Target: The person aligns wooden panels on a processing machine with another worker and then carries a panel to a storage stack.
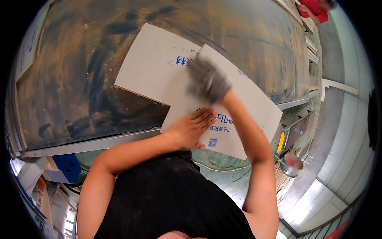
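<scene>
A broad, dusty worktable [71, 79] bears a white board [258, 107] that lies across one end of a second white board [145, 59] and juts past the table's near edge; it looks stiff and fairly light, with a smooth face likely to slide and corners that could chip, so opposite long edges should give the surest hold. The bare left hand [189, 129] rests on that face, fingers outstretched and gripping nothing, while the grey-gloved right hand [209, 81] is too blurred to tell its finger spread or grip.
</scene>
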`<state>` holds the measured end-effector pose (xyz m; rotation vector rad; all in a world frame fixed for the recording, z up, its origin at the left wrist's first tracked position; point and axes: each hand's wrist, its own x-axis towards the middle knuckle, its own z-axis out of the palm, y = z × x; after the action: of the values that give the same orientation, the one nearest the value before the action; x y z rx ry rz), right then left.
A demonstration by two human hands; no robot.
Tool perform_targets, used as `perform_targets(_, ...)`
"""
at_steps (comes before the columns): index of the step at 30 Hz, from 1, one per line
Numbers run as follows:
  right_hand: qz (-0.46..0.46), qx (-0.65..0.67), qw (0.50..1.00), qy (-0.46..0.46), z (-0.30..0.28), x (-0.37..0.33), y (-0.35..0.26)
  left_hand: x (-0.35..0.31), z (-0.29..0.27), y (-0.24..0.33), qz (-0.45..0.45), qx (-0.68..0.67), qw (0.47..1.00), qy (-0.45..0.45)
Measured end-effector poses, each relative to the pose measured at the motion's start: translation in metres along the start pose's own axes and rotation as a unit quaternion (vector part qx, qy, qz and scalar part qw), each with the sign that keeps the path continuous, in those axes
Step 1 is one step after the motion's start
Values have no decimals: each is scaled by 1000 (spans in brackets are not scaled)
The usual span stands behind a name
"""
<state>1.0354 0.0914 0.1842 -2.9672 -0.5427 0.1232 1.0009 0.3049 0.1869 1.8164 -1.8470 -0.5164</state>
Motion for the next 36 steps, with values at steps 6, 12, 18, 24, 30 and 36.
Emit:
perform_targets(6,-45,39,996,-69,-17,-1,-6,-2,-8,10,-28,-32,998,-55)
perform_targets(12,107,-30,993,34,-24,41,61,4,-15,7,-9,1,998,-60)
perform_targets(18,-29,57,993,-101,-28,-8,-58,12,-21,6,-115,-164,949,-244)
perform_targets(24,-102,283,953,-48,-14,-26,-26,-6,14,30,-21,-3,997,-71)
perform_targets(30,54,56,997,5,4,-2,-59,-19,34,27,-52,-9,995,-86)
perform_targets(36,-101,529,827,-160,-41,-43,-135,-19,46,19,8,-39,999,-32)
